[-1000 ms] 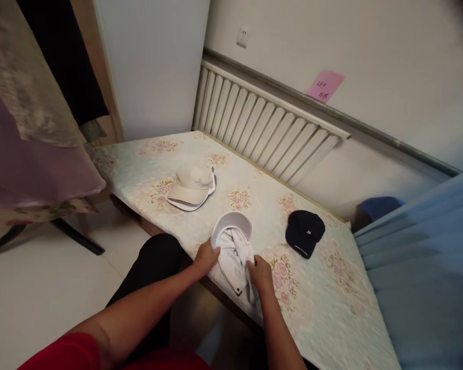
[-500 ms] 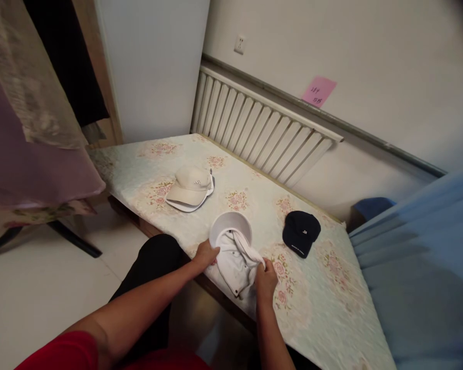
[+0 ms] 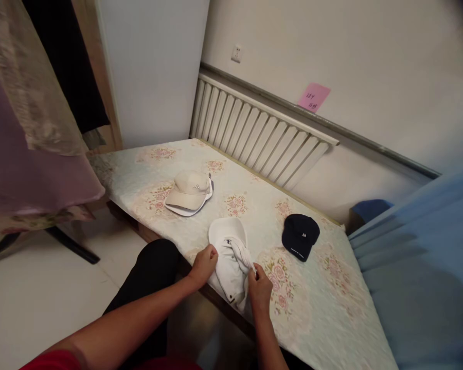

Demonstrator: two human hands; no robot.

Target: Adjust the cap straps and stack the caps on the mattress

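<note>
White cap (image 3: 228, 272), rumpled and sunken, curved brim (image 3: 227, 229) pointing away; left fingers (image 3: 210, 254) and right fingers (image 3: 263, 278) pinch opposite edges.

The person is wearing a red top (image 3: 170, 363), a strip of which is showing along the bottom edge. Its short sleeve (image 3: 57, 361) is leaving the left forearm (image 3: 139, 313) bare, and the right forearm (image 3: 269, 339) is showing bare too, like the left hand (image 3: 204, 264) and the right hand (image 3: 260, 289). Plain black trousers (image 3: 142, 280) are covering the left knee (image 3: 162, 252), their cloth rounding smoothly over it, and more black cloth (image 3: 295, 359) is peeking out beside the right forearm.
</note>
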